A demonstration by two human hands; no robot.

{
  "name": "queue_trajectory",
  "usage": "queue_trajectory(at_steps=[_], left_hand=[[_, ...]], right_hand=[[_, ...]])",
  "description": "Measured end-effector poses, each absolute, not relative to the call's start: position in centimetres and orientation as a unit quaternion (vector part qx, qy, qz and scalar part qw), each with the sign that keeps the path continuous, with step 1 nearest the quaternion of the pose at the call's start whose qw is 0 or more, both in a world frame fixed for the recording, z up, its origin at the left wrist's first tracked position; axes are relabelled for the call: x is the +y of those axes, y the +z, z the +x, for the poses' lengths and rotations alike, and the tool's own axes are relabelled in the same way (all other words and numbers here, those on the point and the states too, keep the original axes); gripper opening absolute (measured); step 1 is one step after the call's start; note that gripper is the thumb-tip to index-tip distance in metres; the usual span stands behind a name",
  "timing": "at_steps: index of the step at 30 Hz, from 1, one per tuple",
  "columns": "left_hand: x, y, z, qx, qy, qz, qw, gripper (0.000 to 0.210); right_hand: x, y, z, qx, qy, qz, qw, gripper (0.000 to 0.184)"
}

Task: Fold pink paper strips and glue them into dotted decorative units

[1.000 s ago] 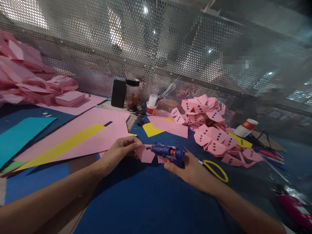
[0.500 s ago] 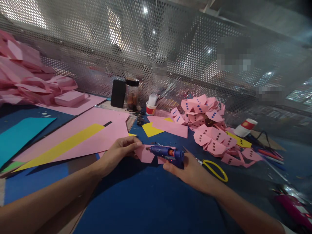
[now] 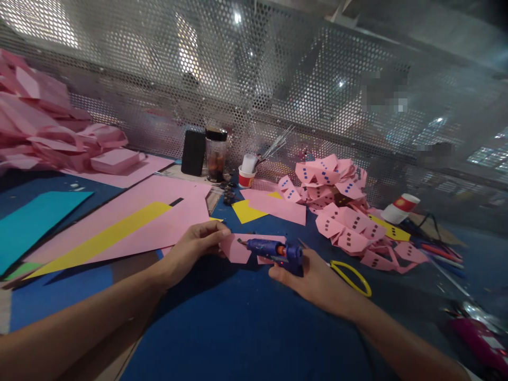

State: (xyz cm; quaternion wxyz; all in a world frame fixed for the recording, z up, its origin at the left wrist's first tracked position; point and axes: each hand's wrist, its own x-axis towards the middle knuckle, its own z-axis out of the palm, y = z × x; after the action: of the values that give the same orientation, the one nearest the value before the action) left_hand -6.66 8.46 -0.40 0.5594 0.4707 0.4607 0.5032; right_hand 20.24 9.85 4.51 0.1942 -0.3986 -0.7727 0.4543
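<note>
head | worn camera | facing forward, down | hands [image 3: 194, 246] near | perforated screen [image 3: 238, 69] beyond

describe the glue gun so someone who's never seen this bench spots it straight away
Over the blue tabletop, find the right hand; it grips the glue gun. The nozzle points left, over the pink paper piece in the left hand. It is dark blue with an orange part showing, unlike that paper and the yellow handle nearby.
</note>
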Motion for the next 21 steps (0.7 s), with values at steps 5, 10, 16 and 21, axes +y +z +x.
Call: queue_trajectory(at_steps=[5, 10, 16, 21], left_hand=[[8.3, -0.3, -6.6, 0.458, 0.504, 0.469, 0.562, 0.024], [8.3, -0.4, -6.8, 0.460, 0.500, 0.469, 0.564, 0.024], [8.3, -0.5, -6.9, 0.456, 0.497, 0.479, 0.562, 0.025], [8.3, -0.7, -6.9, 0.452, 0.498, 0.485, 0.560, 0.024]], right_hand=[[10.0, 4.4, 20.3, -0.789, 0.423, -0.404, 0.188, 0.030], [10.1, 4.5, 20.3, -0.791, 0.429, -0.391, 0.195, 0.030], [10.0, 5.0, 20.1, -0.784, 0.444, -0.379, 0.212, 0.031], [9.9, 5.4, 19.7, -0.782, 0.434, -0.397, 0.207, 0.033]])
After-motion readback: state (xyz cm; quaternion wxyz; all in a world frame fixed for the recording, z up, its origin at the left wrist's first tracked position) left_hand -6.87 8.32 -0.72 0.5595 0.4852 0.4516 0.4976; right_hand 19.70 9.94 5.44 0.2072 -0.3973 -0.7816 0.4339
